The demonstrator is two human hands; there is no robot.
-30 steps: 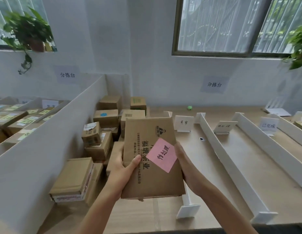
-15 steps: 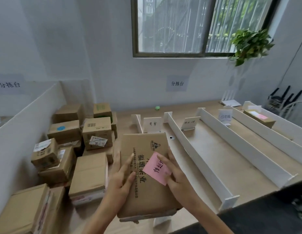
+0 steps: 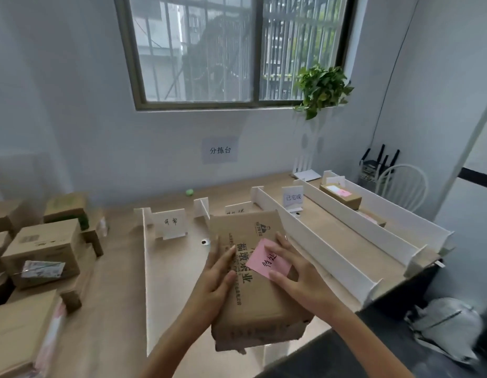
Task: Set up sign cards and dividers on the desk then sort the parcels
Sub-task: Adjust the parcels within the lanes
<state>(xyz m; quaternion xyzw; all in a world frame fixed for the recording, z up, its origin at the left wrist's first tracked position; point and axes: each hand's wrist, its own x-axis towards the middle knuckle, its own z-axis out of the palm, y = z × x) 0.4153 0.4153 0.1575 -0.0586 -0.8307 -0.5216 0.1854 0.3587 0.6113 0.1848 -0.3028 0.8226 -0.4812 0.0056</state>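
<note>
Closest to me, a person holds a brown parcel point(image 3: 260, 317) just above the near edge of the desk point(image 3: 119, 274), over the lane between two white dividers point(image 3: 320, 248). The left hand point(image 3: 213, 279) grips the parcel's left side, thumb and a finger lying on its printed top. The right hand point(image 3: 298, 272) clasps the right side with its fingers spread, the thumb pressing on a pink note point(image 3: 265, 257) stuck to the top. What the fingers do underneath I can't tell.

Along the desk's left edge sits a heap of cardboard boxes point(image 3: 43, 249). Several long dividers run from the near edge toward the back, splitting the desk into lanes. Partway back, a sign card point(image 3: 170, 221) stands in the left lane, a second sign card point(image 3: 292, 197) stands further right, and a third peeks out just behind the parcel. In the lane nearest the right edge lies a small box point(image 3: 346, 199) with a pink slip on it. A little green ball point(image 3: 189, 192) rests near the back edge.

On the wall beyond hangs a paper label point(image 3: 220, 150), with a window point(image 3: 237, 50) and a leafy plant point(image 3: 321, 88) above it.
</note>
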